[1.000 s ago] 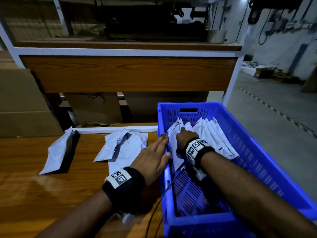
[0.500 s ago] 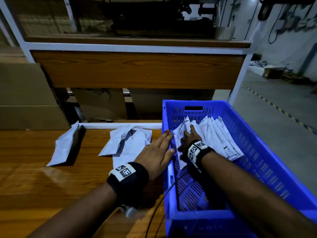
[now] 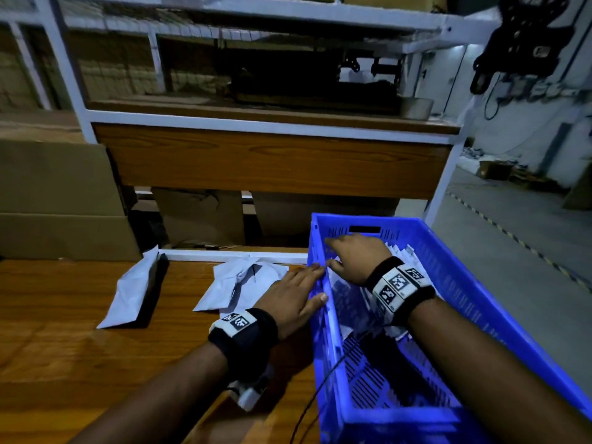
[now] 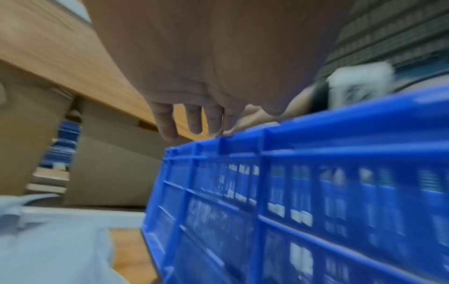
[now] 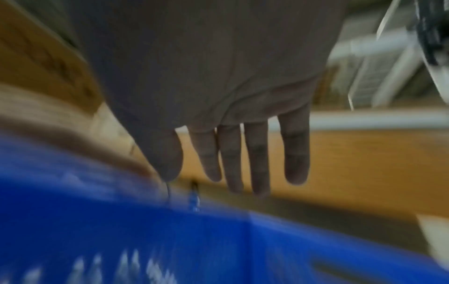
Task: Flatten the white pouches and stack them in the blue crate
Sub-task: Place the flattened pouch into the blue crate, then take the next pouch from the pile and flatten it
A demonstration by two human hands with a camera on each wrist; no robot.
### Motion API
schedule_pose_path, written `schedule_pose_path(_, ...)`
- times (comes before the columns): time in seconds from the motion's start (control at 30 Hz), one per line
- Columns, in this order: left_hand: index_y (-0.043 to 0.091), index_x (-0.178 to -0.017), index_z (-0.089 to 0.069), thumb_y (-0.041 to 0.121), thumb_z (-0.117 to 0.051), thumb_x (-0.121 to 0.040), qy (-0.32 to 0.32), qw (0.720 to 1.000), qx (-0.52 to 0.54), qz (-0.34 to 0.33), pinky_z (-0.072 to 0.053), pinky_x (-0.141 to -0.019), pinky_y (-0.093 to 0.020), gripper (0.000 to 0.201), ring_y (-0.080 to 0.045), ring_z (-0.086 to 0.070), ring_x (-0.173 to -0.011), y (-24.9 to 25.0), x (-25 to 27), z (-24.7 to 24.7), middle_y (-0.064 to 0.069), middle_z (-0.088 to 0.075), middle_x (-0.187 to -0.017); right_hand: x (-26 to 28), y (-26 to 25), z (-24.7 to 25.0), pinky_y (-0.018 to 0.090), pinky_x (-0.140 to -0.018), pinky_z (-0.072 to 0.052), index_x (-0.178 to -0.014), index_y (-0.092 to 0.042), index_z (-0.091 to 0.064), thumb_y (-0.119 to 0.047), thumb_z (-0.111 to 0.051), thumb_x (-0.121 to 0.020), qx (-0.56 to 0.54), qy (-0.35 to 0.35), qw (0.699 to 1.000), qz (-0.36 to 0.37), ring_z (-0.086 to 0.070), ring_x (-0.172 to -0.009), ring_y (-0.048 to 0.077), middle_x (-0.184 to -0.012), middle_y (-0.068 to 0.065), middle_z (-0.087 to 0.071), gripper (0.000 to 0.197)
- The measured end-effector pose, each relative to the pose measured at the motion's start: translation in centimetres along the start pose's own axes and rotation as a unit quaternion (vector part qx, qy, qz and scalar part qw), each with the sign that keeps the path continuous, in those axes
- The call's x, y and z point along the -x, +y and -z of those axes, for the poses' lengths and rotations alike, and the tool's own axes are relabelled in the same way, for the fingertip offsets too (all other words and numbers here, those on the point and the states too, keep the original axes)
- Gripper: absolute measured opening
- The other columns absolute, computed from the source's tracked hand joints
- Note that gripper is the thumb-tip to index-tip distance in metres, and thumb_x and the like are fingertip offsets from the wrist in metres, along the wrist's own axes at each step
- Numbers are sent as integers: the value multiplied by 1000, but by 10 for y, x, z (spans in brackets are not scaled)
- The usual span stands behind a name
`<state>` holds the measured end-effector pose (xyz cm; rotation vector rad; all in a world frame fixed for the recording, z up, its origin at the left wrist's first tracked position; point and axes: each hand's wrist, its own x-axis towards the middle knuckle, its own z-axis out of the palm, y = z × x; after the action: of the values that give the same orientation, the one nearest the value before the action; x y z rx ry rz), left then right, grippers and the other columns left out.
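Note:
The blue crate (image 3: 474, 283) stands at the table's right end, with several white pouches (image 3: 404, 251) leaning inside, mostly hidden by my right arm. My right hand (image 3: 355, 254) hovers in the crate's far left part, fingers straight, holding nothing; the right wrist view shows the same hand (image 5: 243, 157) above the crate (image 5: 145, 240). My left hand (image 3: 298, 293) lies flat, fingertips touching the crate's left rim. In the left wrist view its fingers (image 4: 192, 119) are straight at the crate's edge (image 4: 316, 192). Two crumpled pouches (image 3: 243, 283) lie by that hand, another (image 3: 131, 290) further left.
A wooden shelf unit with a white frame (image 3: 272, 126) rises behind the table. Cardboard boxes (image 3: 57, 200) stand at the left and below the shelf. A black cable (image 3: 307, 408) hangs along the crate's near left side. Concrete floor (image 3: 528, 251) lies to the right.
My right hand has lifted off the stacked pouches and moved toward the crate's far left corner, fingers straightened. The left hand stays at the crate's rim. The head view has tilted up.

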<state>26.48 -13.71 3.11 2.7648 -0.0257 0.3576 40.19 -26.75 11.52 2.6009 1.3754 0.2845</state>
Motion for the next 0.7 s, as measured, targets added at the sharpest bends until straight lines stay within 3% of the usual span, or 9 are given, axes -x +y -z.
schedule_pose_path(0.17, 18, -152, -24, 64, -20, -90, 22, 1000, -7, 18, -14, -115, -27, 78, -18, -22, -144, -22, 18, 29, -2, -27, -158, 16, -34, 67, 42, -88, -50, -141, -25, -42, -50, -44, -96, -1, 46, 999, 25, -50, -123, 26, -137, 2, -53, 52)
schedule_pose_path(0.27, 17, -153, -24, 54, -40, -96, 7, 998, -32, 46, -18, -115, -31, 69, -20, -21, -144, -46, 44, 41, -1, -26, -159, 23, -65, 96, 43, -90, -50, -141, -27, -43, -52, -45, -95, -20, 36, 999, 16, -53, -121, 27, -137, 3, -54, 52)
schedule_pose_path(0.37, 19, -152, -23, 49, -48, -96, -41, 995, -45, 83, -26, -114, -37, 69, -24, -17, -144, -77, 76, 46, -2, -21, -160, 29, -102, 107, 42, -96, -47, -144, -29, -41, -54, -45, -96, -57, -5, 998, 0, -51, -125, 26, -138, 4, -54, 54)
schedule_pose_path(0.47, 21, -151, -25, 45, -51, -96, -97, 988, -66, 97, -30, -112, -39, 65, -27, -23, -142, -109, 118, 51, -4, -24, -158, 27, -145, 88, 40, -98, -46, -144, -28, -43, -53, -47, -96, -96, -48, 994, -24, -50, -125, 28, -138, 6, -55, 54)
schedule_pose_path(0.6, 22, -150, -27, 40, -61, -91, -196, 970, -52, 133, -31, -110, -38, 71, -30, -26, -140, -143, 179, 47, -7, -25, -156, 15, -200, 15, 42, -105, -41, -146, -24, -40, -51, -50, -95, -141, -106, 983, -57, -44, -132, 27, -148, 5, -45, 59)
schedule_pose_path(0.7, 23, -150, -26, 44, -66, -87, -274, 947, -86, 142, -30, -111, -47, 78, -38, -22, -140, -161, 207, 43, -12, -23, -156, 15, -236, -33, 40, -104, -41, -147, -22, -39, -44, -52, -94, -173, -106, 975, -88, -41, -135, 26, -152, 4, -37, 59)
